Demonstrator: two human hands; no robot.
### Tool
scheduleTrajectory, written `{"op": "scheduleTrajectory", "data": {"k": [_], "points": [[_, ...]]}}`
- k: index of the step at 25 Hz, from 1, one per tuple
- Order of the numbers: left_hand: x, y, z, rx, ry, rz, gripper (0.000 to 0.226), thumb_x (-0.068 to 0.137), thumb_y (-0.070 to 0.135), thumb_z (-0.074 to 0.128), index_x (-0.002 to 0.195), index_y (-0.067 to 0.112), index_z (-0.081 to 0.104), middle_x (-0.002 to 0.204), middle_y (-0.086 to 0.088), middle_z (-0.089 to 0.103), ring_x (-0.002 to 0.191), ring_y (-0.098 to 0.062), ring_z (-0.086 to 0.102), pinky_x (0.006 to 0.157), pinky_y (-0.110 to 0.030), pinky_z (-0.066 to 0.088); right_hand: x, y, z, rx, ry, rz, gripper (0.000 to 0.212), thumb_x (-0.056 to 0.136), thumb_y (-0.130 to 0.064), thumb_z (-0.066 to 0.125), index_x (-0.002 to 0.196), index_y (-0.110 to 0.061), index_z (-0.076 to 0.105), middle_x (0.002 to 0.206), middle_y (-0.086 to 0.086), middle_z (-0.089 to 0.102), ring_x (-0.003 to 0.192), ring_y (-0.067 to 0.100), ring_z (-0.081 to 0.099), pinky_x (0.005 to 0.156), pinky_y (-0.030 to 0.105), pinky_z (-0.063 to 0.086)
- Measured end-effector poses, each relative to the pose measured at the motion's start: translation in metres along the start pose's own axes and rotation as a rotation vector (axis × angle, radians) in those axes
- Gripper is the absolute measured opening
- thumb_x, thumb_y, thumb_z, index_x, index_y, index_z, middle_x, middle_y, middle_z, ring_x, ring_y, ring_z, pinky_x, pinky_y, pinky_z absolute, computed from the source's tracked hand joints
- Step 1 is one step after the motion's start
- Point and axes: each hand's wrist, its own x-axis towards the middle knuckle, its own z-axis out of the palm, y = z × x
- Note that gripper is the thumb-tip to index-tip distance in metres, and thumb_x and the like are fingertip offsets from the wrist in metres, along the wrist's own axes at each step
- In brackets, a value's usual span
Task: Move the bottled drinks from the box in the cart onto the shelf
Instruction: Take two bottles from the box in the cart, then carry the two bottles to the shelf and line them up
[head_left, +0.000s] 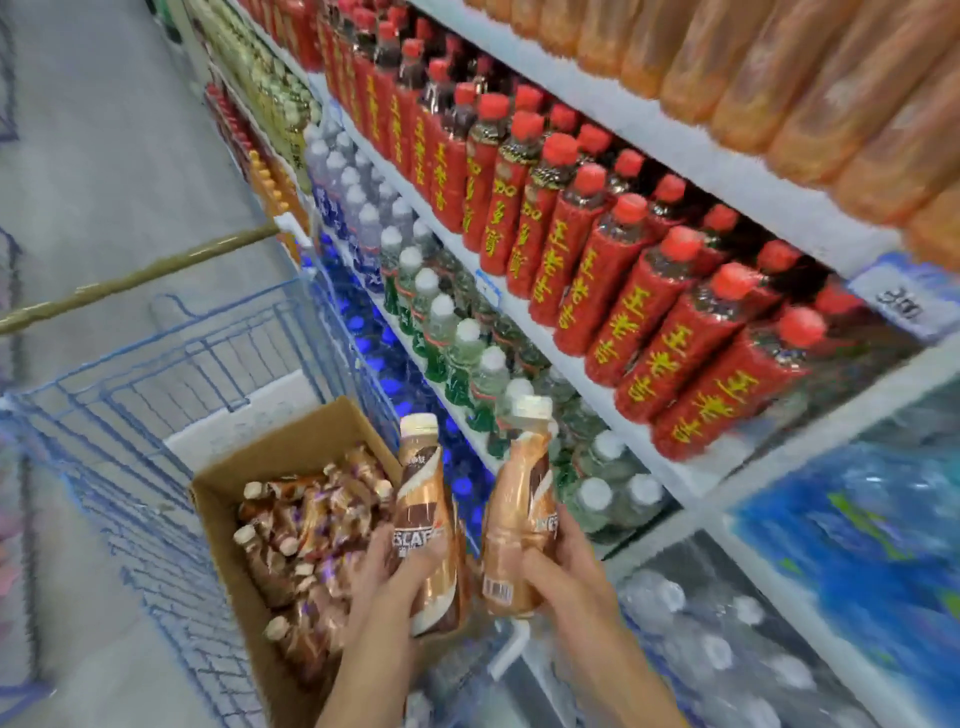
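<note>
Left hand (395, 569) grips a bottle (423, 519); right hand (566, 566) grips a second bottle (519, 514); box (291, 441) in cart (156, 342) looks nearly full; most shelving likely ahead

Shelf (670, 478) holds red bottles (587, 249); cart (156, 364) carries box (291, 436).

1 head-worn wide-angle camera looks forward and down, tilted, close above the cart (208, 353) beside the shelf (675, 150).
</note>
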Motion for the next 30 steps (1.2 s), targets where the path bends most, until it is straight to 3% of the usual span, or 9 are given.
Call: {"op": "scheduleTrajectory", "data": {"k": [2, 4, 7, 10, 12, 16, 22, 26, 30], "points": [[-0.023, -0.008, 0.037, 0.021, -0.107, 0.022, 0.042, 0.059, 0.024, 0.085, 0.098, 0.032, 0.074, 0.110, -0.004, 0.074, 0.098, -0.027, 0.069, 0.095, -0.050, 0.052, -0.030, -0.017, -0.035, 0.039, 0.073, -0.058, 0.056, 0.059, -0.015, 0.068, 0.114, -0.018, 0.063, 0.089, -0.003, 0.077, 0.079, 0.009, 0.072, 0.066, 0.028, 0.056], [-0.045, -0.024, 0.071, 0.070, -0.194, 0.024, 0.055, 0.059, 0.025, 0.086, 0.112, 0.025, 0.071, 0.117, -0.007, 0.072, 0.099, -0.026, 0.069, 0.093, -0.047, 0.053, -0.064, -0.032, -0.073, 0.077, 0.114, -0.118, 0.059, 0.054, -0.016, 0.071, 0.112, -0.016, 0.061, 0.083, -0.005, 0.077, 0.072, 0.005, 0.071, 0.059, 0.021, 0.054], [-0.096, -0.047, 0.132, 0.129, -0.367, 0.030, 0.055, 0.067, 0.018, 0.078, 0.121, 0.017, 0.067, 0.099, -0.005, 0.076, 0.076, -0.019, 0.072, 0.074, -0.039, 0.057, -0.122, -0.045, -0.136, 0.123, 0.214, -0.207, 0.072, 0.047, -0.020, 0.075, 0.116, -0.011, 0.060, 0.083, -0.007, 0.077, 0.074, 0.002, 0.070, 0.061, 0.018, 0.053], [-0.156, -0.073, 0.188, 0.199, -0.509, 0.054, 0.045, 0.059, 0.019, 0.083, 0.103, 0.024, 0.076, 0.092, -0.007, 0.076, 0.071, -0.019, 0.070, 0.081, -0.045, 0.050, -0.180, -0.052, -0.198, 0.119, 0.322, -0.294, 0.071, 0.047, -0.030, 0.075, 0.114, -0.014, 0.061, 0.086, -0.006, 0.076, 0.077, 0.003, 0.069, 0.067, 0.019, 0.053], [-0.196, -0.095, 0.219, 0.221, -0.639, 0.076, 0.039, 0.051, 0.026, 0.082, 0.090, 0.025, 0.078, 0.091, -0.013, 0.076, 0.074, -0.023, 0.071, 0.080, -0.045, 0.051, -0.222, -0.055, -0.238, 0.108, 0.381, -0.341, 0.062, 0.055, -0.026, 0.075, 0.115, -0.018, 0.063, 0.088, -0.005, 0.075, 0.081, 0.006, 0.069, 0.070, 0.022, 0.054], [-0.258, -0.135, 0.266, 0.281, -0.789, 0.065, 0.057, 0.045, 0.037, 0.081, 0.097, 0.016, 0.074, 0.098, -0.022, 0.074, 0.085, -0.034, 0.069, 0.080, -0.046, 0.051, -0.295, -0.061, -0.300, 0.074, 0.464, -0.412, 0.051, 0.063, -0.025, 0.073, 0.114, -0.024, 0.065, 0.091, -0.002, 0.075, 0.084, 0.009, 0.071, 0.074, 0.025, 0.055], [-0.313, -0.152, 0.327, 0.418, -1.005, 0.114, 0.039, 0.063, 0.028, 0.084, 0.100, 0.018, 0.077, 0.099, -0.015, 0.077, 0.089, -0.034, 0.073, 0.078, -0.042, 0.053, -0.352, -0.074, -0.358, 0.023, 0.706, -0.498, 0.050, 0.065, -0.026, 0.073, 0.113, -0.036, 0.062, 0.095, -0.005, 0.075, 0.088, 0.012, 0.072, 0.076, 0.030, 0.058], [-0.323, -0.141, 0.378, 0.470, -1.134, 0.273, 0.036, 0.066, 0.032, 0.084, 0.099, 0.022, 0.077, 0.097, -0.006, 0.078, 0.091, -0.025, 0.074, 0.078, -0.035, 0.056, -0.354, -0.099, -0.383, -0.048, 0.855, -0.565, 0.042, 0.081, -0.022, 0.077, 0.113, -0.040, 0.057, 0.097, -0.015, 0.073, 0.089, 0.004, 0.070, 0.087, 0.034, 0.056], [-0.312, -0.134, 0.437, 0.587, -1.229, 0.489, 0.047, 0.072, 0.026, 0.085, 0.113, 0.021, 0.062, 0.101, 0.007, 0.076, 0.096, -0.010, 0.071, 0.080, -0.023, 0.055, -0.339, -0.134, -0.406, -0.099, 0.986, -0.648, 0.055, 0.081, -0.026, 0.080, 0.125, -0.035, 0.049, 0.108, -0.017, 0.069, 0.096, -0.002, 0.066, 0.088, 0.024, 0.054]]}}
